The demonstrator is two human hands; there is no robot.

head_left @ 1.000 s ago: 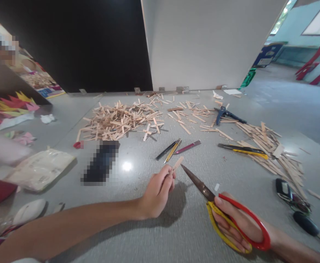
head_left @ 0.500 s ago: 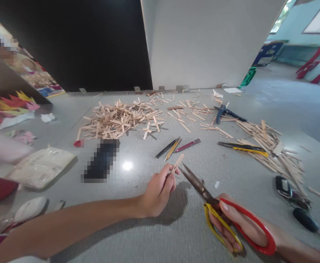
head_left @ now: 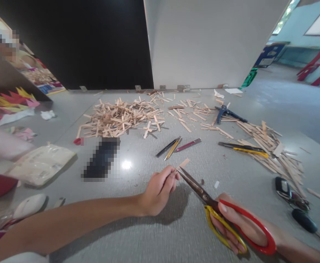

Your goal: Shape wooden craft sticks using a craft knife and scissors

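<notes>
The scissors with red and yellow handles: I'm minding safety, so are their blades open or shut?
Slightly open: the scissors show two separate tips near the flat pale wooden stick.

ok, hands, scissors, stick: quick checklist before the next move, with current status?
1. Left hand gripping the wooden stick: ok, one end sticks out past the fingers.
2. Right hand on the scissors: ok, holding the handles.
3. Left hand well clear of the blade tips: not ok, they look very close to its grip.
4. Stick properly between the blades: cannot tell, the tips overlap it in view.
5. Three slim tools off the blades: ok, lying on the table apart from them.
</notes>
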